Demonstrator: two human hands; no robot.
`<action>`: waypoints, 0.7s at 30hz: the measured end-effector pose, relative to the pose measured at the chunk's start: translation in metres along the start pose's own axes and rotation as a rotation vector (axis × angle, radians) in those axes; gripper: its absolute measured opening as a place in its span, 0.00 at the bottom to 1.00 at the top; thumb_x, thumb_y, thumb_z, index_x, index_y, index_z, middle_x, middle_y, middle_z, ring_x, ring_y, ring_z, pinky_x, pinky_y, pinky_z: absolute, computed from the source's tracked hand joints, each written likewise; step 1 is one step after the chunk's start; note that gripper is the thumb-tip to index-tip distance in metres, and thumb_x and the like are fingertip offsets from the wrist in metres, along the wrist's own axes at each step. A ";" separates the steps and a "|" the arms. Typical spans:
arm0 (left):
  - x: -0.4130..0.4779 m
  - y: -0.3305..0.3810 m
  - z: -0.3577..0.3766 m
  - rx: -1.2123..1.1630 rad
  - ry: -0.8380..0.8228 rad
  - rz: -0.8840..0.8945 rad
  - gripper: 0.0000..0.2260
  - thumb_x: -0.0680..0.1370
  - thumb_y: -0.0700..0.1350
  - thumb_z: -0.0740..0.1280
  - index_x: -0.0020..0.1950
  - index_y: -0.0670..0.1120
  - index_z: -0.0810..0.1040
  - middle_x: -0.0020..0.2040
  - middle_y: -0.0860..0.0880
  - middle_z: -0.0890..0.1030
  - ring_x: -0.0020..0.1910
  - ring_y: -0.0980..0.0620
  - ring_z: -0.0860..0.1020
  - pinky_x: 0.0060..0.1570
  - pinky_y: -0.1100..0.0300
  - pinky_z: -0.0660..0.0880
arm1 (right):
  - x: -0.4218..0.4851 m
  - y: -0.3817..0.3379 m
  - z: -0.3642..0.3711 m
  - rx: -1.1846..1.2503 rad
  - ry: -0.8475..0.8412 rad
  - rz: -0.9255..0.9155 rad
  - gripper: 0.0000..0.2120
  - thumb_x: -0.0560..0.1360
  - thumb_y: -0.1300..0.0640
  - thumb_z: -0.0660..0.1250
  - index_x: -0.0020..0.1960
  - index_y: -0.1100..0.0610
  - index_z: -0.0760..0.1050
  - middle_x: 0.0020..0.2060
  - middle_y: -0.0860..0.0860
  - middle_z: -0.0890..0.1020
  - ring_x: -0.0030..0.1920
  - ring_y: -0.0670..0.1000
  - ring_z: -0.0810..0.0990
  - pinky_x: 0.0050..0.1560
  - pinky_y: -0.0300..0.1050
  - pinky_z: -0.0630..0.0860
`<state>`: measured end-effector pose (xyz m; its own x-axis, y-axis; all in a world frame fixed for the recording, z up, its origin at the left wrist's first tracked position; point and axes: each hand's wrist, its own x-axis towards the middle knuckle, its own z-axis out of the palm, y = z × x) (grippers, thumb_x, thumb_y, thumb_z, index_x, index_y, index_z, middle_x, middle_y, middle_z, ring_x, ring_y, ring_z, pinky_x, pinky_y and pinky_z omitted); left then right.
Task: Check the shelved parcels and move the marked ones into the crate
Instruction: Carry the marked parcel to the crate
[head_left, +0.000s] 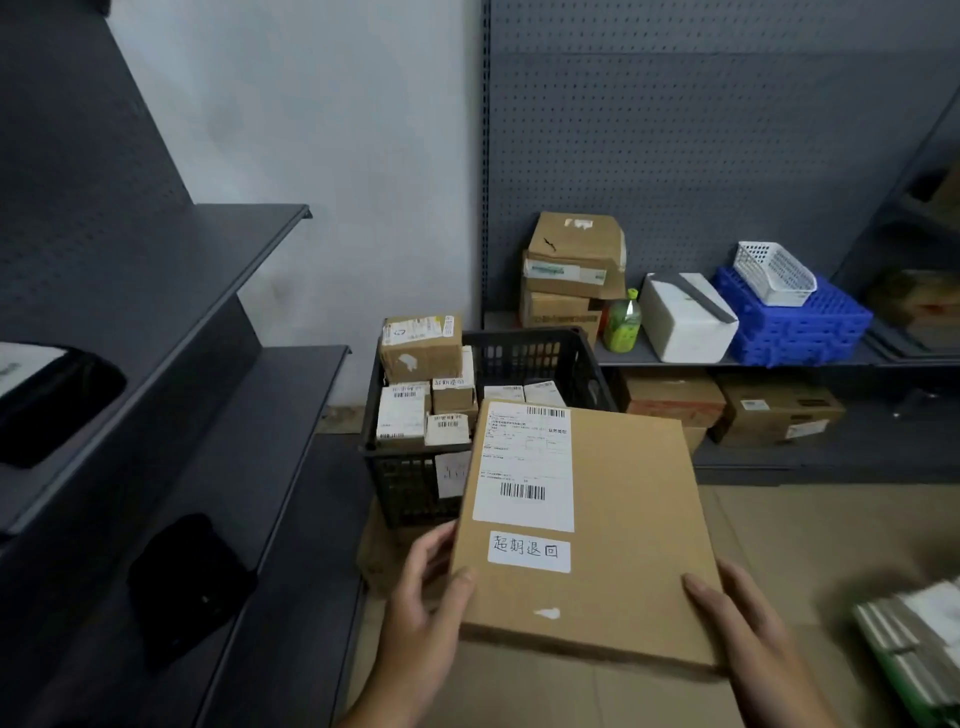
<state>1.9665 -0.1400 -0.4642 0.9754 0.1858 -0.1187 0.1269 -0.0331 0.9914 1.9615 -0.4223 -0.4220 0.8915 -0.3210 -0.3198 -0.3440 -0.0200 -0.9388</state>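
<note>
Clasping with left grip (421, 608) and right grip (748, 639), each pinching a near corner of a flat brown cardboard parcel (618, 525), thumbs lying on top. Being held tilted above the tan floor (779, 519), just in front of a black plastic lattice crate (410, 488) and hiding its near right corner. Showing a white printed shipping label (524, 462) and a white handwritten sticker (529, 551) on the upper face. Already sitting inside the crate: several small labelled cardboard boxes (421, 348). Standing behind on a grey metal shelf (644, 356): stacked brown cartons (571, 270), a green plastic bottle (622, 325), a white rectangular box (685, 317) and a blue plastic lattice bin (800, 322) carrying a white plastic basket (774, 273).
</note>
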 end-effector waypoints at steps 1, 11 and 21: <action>0.018 0.003 0.004 0.003 -0.006 0.004 0.17 0.77 0.48 0.71 0.66 0.59 0.77 0.59 0.66 0.82 0.62 0.64 0.78 0.57 0.63 0.73 | 0.017 -0.007 0.004 -0.003 -0.003 -0.003 0.10 0.79 0.56 0.70 0.60 0.49 0.78 0.56 0.50 0.83 0.49 0.42 0.79 0.45 0.40 0.71; 0.184 0.020 0.076 0.067 0.051 -0.036 0.18 0.81 0.49 0.69 0.68 0.66 0.73 0.61 0.63 0.80 0.61 0.60 0.79 0.60 0.55 0.79 | 0.219 -0.056 0.033 0.054 -0.053 0.000 0.12 0.80 0.52 0.69 0.63 0.48 0.77 0.54 0.48 0.83 0.50 0.43 0.79 0.43 0.41 0.72; 0.300 0.026 0.099 0.162 0.093 -0.174 0.20 0.82 0.47 0.68 0.71 0.62 0.70 0.65 0.58 0.78 0.60 0.62 0.78 0.45 0.69 0.79 | 0.355 -0.082 0.080 -0.036 -0.216 0.046 0.20 0.82 0.49 0.65 0.73 0.42 0.70 0.55 0.42 0.81 0.51 0.37 0.77 0.45 0.36 0.72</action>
<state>2.2806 -0.1823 -0.4800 0.9167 0.2918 -0.2732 0.3256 -0.1488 0.9337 2.3300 -0.4589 -0.4688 0.9159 -0.1117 -0.3855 -0.3922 -0.0448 -0.9188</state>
